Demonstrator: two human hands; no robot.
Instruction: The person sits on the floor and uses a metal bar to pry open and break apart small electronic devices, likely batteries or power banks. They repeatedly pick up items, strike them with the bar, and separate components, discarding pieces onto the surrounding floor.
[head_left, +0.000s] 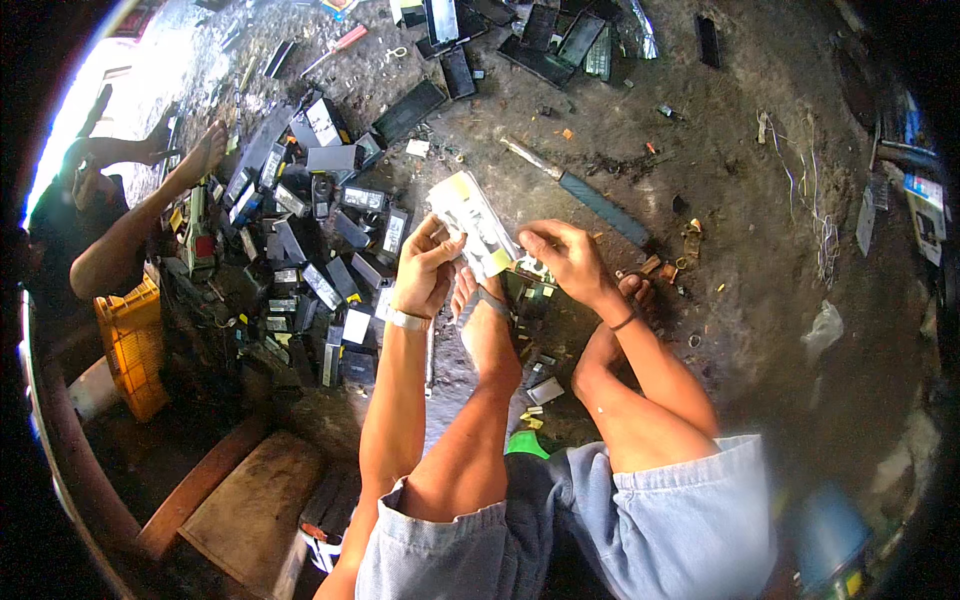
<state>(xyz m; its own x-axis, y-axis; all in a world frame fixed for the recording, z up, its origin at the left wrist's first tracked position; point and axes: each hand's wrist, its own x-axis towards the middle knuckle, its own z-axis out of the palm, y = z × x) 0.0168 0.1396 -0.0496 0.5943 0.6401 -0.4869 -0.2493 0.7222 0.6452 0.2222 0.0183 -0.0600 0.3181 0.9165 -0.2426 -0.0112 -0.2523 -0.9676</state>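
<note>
My left hand (429, 268) grips a flat white-and-silver electronic pack (474, 217) with yellow patches by its left edge, thumb on top. The pack is tilted above my sandalled left foot (484, 322). Close to its lower right edge is my right hand (571, 261), thumb and fingers bent towards each other. Whether those fingers pinch a small part or only touch the edge, I cannot tell. Just below the pack, small circuit-board pieces (536, 271) show between the hands, partly hidden. A long tool with a bare metal end and a dark handle (604, 208) lies beyond my right hand.
Left of my hands spreads a pile of black power-adapter-like cases (322, 285). Open black plastic shells (536, 60) and a red-handled screwdriver (341, 46) lie farther off. Another person's leg (150, 214) and a yellow plastic crate (135, 345) are at left; thin wires (825, 240) at right.
</note>
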